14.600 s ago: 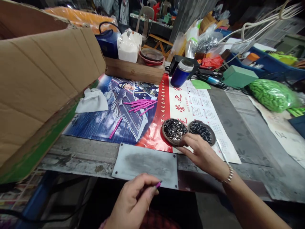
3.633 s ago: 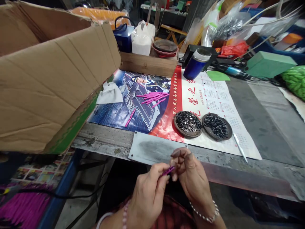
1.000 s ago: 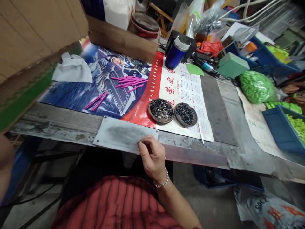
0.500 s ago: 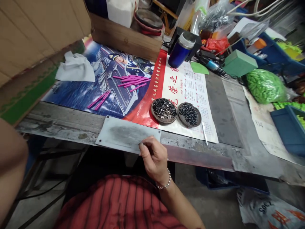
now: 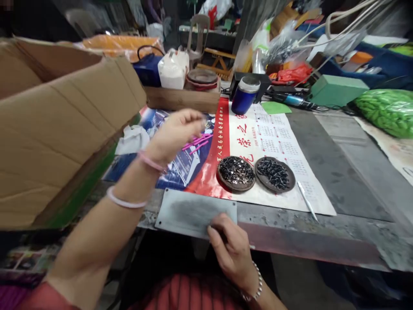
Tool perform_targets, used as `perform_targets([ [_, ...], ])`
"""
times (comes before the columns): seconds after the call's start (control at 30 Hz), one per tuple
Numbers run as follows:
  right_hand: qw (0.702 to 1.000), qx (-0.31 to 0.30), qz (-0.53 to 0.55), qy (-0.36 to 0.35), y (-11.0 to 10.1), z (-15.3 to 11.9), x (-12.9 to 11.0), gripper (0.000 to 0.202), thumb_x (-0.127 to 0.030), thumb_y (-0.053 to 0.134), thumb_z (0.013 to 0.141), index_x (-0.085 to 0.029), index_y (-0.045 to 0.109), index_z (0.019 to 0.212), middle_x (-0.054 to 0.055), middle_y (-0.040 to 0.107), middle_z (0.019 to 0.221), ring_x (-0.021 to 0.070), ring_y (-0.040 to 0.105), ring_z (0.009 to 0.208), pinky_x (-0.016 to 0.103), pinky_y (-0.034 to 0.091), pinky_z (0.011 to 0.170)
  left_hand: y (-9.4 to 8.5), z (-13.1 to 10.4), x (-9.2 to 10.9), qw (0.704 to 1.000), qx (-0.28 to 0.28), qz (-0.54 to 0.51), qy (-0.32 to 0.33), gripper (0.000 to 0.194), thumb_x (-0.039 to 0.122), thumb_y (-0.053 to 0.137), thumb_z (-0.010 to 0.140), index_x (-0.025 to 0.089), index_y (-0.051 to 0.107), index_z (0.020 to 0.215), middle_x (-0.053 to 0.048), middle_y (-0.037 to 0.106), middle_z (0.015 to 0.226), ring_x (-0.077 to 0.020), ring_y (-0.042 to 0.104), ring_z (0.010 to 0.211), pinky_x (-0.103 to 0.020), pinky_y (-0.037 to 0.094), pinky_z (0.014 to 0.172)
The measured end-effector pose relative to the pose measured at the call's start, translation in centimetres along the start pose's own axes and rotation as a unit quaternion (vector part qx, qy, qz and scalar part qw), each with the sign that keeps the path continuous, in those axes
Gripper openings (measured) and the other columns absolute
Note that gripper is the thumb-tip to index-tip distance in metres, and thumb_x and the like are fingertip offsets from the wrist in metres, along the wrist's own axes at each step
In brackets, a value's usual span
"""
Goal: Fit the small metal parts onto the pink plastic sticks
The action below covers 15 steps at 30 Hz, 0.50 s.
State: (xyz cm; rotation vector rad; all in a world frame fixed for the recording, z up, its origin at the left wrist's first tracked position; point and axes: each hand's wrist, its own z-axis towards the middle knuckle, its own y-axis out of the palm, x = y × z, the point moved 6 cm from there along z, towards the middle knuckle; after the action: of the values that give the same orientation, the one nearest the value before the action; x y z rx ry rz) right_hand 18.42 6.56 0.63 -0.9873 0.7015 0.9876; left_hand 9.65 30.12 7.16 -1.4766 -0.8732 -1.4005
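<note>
My left hand (image 5: pixel 179 131), with a pink band and a white bangle on its arm, is raised over the poster beside the magenta sticks (image 5: pixel 200 144). Its fingers are bent and blurred, and I cannot tell whether they hold anything. My right hand (image 5: pixel 230 247), wearing a beaded bracelet, is closed at the front edge of a grey metal plate (image 5: pixel 193 211). A small pale tip pokes out behind its fingers; what it belongs to is hidden. Right of the plate stand a round dish of dark screws and small rings (image 5: pixel 237 173) and a dish of dark screws (image 5: pixel 275 174).
A large cardboard box (image 5: pixel 80 125) borders the left side. Farther back stand a blue tumbler (image 5: pixel 245 95), a wooden board (image 5: pixel 183 99) and a green block (image 5: pixel 338 93). A white pen-like tool (image 5: pixel 307 201) lies on the calendar poster (image 5: pixel 297 181) at the right.
My left hand has come into view and reached forward over the poster near the magenta sticks. The view has tilted up, showing more background. My right hand stays closed at the plate.
</note>
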Motion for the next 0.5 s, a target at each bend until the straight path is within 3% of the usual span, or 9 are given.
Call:
perform_targets([
  [0.1, 1.0, 0.003, 0.016, -0.006, 0.1, 0.0, 0.1, 0.013, -0.011, 0.048, 0.098, -0.021, 0.053, 0.091, 0.0, 0.055, 0.077, 0.0137, 0.054, 0.07, 0.024, 0.042, 0.063, 1.7, 0.8, -2.3, 0.978, -0.029, 0.208, -0.013, 0.004, 0.014, 0.072, 0.087, 0.012, 0.07, 0.09, -0.006, 0.071, 0.099, -0.0221, 0.067, 0.099, -0.046, 0.054, 0.094],
  [0.23, 0.999, 0.0, 0.03, -0.013, 0.2, 0.0, 0.2, 0.012, -0.012, 0.048, 0.098, -0.021, 0.053, 0.092, 0.0, 0.056, 0.078, 0.0135, 0.054, 0.07, 0.024, 0.042, 0.063, 2.7, 0.9, -5.3, 0.92, 0.002, 0.39, -0.03, 0.018, 0.019, 0.069, 0.091, 0.014, 0.069, 0.108, -0.01, 0.066, 0.124, -0.0279, 0.059, 0.12, -0.054, 0.046, 0.105],
  [0.37, 0.999, -0.001, 0.031, -0.018, 0.2, 0.1, 0.2, 0.012, -0.011, 0.048, 0.098, -0.021, 0.052, 0.092, 0.0, 0.055, 0.078, 0.0136, 0.054, 0.07, 0.024, 0.042, 0.063, 2.7, 1.3, -5.9, 0.874, 0.014, 0.482, -0.057, 0.025, 0.027, 0.065, 0.095, 0.016, 0.066, 0.117, -0.01, 0.064, 0.13, -0.028, 0.06, 0.121, -0.053, 0.048, 0.103],
  [0.5, 0.999, -0.004, 0.03, -0.026, 0.1, 0.1, -0.1, 0.013, -0.011, 0.048, 0.097, -0.021, 0.053, 0.093, 0.0, 0.055, 0.077, 0.0139, 0.053, 0.069, 0.024, 0.042, 0.062, 2.6, 1.7, -5.8, 0.864, 0.007, 0.497, -0.081, 0.024, 0.032, 0.065, 0.096, 0.015, 0.066, 0.113, -0.009, 0.068, 0.12, -0.0252, 0.065, 0.11, -0.049, 0.052, 0.097],
])
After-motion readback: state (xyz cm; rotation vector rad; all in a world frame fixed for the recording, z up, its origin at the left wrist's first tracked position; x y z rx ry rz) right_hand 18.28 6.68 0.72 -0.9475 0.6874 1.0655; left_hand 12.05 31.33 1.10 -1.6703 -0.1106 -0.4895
